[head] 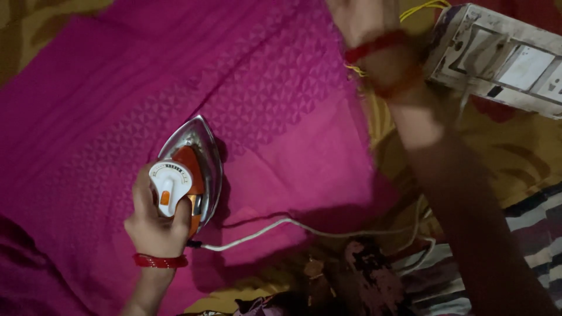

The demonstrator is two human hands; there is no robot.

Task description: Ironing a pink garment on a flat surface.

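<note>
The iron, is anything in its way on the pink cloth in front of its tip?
Nothing visible. The left hand grips the iron, and the pink cloth ahead of its tip lies bare. The white cord trails behind it. The right hand is off to the side by the switchboard.

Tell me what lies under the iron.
The iron rests on pink patterned cloth, gripped by the left hand. Whatever lies beneath the cloth there is covered.

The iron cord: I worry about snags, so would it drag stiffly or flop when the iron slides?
The white cord probably flops: it lies in loose curves on the pink cloth. It likely trails lightly behind the iron in the left hand.
</note>
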